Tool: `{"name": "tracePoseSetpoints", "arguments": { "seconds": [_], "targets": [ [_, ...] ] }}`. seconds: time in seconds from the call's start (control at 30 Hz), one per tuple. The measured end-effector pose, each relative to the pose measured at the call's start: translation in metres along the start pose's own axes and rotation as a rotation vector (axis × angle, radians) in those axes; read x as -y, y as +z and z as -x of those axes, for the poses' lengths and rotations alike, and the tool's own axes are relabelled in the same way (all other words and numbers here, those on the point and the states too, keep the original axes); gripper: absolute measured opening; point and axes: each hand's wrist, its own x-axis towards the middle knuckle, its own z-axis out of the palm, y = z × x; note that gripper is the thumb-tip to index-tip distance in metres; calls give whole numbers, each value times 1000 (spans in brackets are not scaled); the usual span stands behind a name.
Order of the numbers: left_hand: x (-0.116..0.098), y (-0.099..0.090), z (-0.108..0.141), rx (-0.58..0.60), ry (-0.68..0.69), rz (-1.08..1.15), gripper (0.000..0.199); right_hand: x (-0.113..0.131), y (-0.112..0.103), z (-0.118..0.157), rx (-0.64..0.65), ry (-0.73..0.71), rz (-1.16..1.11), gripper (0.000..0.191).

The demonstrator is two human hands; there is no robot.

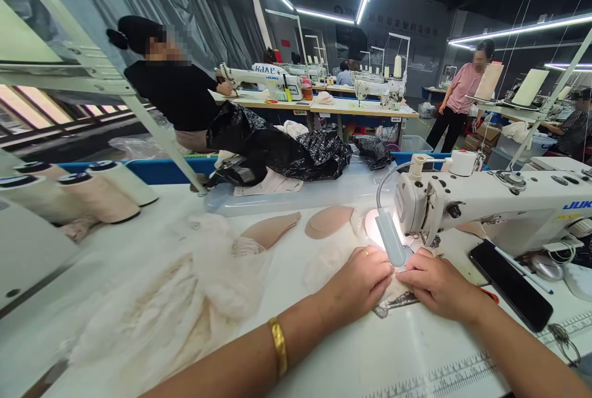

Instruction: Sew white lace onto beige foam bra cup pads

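A white sewing machine (467, 200) stands at the right, with a lit grey lamp (390, 240) on a bendable neck beside its needle end. Just below the lamp, my left hand (363, 279) has its fingers closed and pressed on a piece of cream fabric (396, 290) with a grey patterned edge. My right hand (433, 279) pinches the same fabric from the other side, close to the left. The lamp and my fingers hide the needle area. Beige bra cups, one curved (271, 231) and one rounder (329, 223), lie left of the lamp.
Sheer cream fabric (171, 299) is heaped across the left of the table. Thread cones (99, 191) stand at far left. A phone (511, 284) and a ruler strip (444, 379) are at right. Beyond a clear plastic tray (324, 191), a co-worker (171, 89) sits sewing.
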Motion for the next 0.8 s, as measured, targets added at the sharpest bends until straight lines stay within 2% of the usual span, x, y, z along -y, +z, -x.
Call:
{"name": "tracePoseSetpoints", "arguments": {
  "seconds": [0.27,0.5,0.8],
  "targets": [
    [0,2,0,-9,-9,-38,23,2,-3,-3,1,57,-50,32],
    [3,2,-6,-8,-5,-55,21,-1,4,-2,0,137,8,21],
    [2,5,-8,-2,-10,-94,20,-2,7,-2,-14,139,44,22]
  ]
}}
